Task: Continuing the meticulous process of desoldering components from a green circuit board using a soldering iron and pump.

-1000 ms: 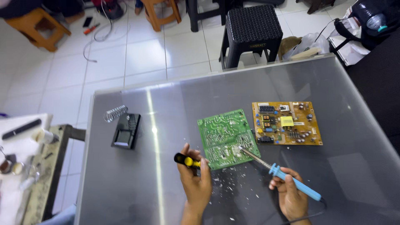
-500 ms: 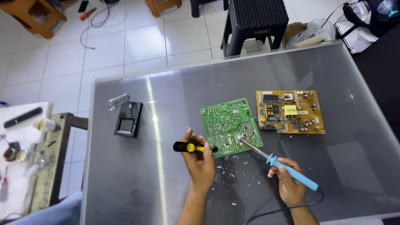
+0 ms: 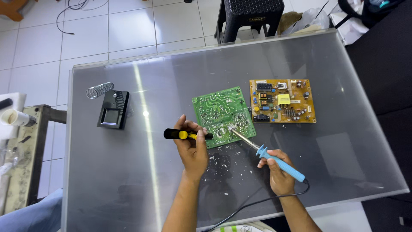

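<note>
Our left hand [image 3: 193,148] curls its grip round a stubby black-yellow tool [image 3: 185,134]; our right hand [image 3: 278,171] pinches the blue soldering iron [image 3: 266,153], metal tip angled onto the green circuit board [image 3: 223,115] just ahead, on the glossy surface [image 3: 128,180].

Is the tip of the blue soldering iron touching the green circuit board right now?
Touching. In the head view, the metal tip of the soldering iron, held in the right hand, rests on the green circuit board near its lower right part, with no gap visible.
</note>
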